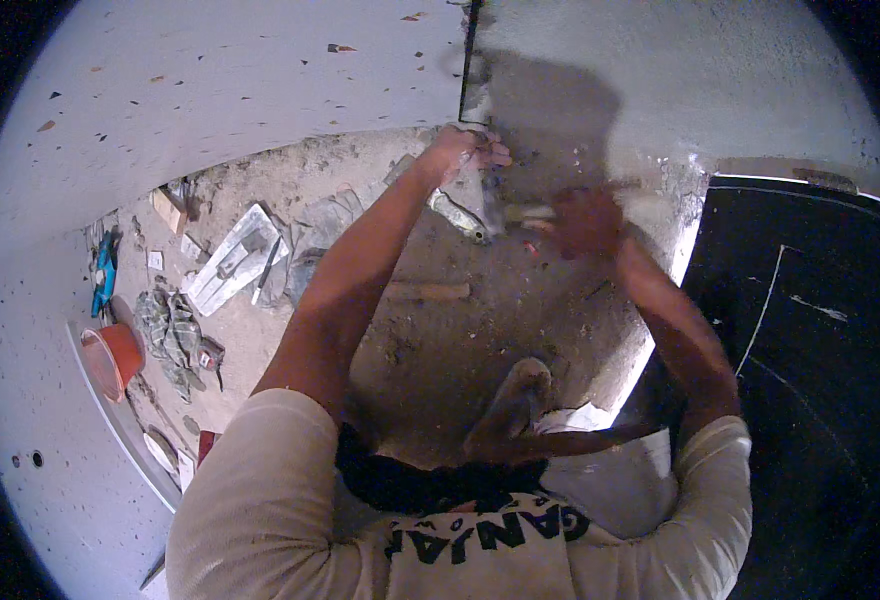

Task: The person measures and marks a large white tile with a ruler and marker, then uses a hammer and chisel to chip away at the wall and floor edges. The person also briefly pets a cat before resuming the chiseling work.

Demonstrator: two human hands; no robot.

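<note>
My left hand (460,152) is closed at the foot of the joint between the speckled wall panel (290,70) and the grey wall (700,70). Its fingers curl round something I cannot make out; a narrow grey strip (491,200) shows just below them. To its right, my right hand (585,222) is smeared by motion and looks closed. A pale, stick-like shape (530,213) juts from it toward the strip; its kind is unclear. Beneath my left wrist lies a tool with a pale handle (457,215) that has a hole at its end.
A wooden stick (428,291) lies on the dirt floor. Leftward are a whitish plastering float (235,262), crumpled cloth (172,335), a blue-handled tool (105,275) and an orange bucket (112,362). A black panel (810,330) with pale lines is at the right.
</note>
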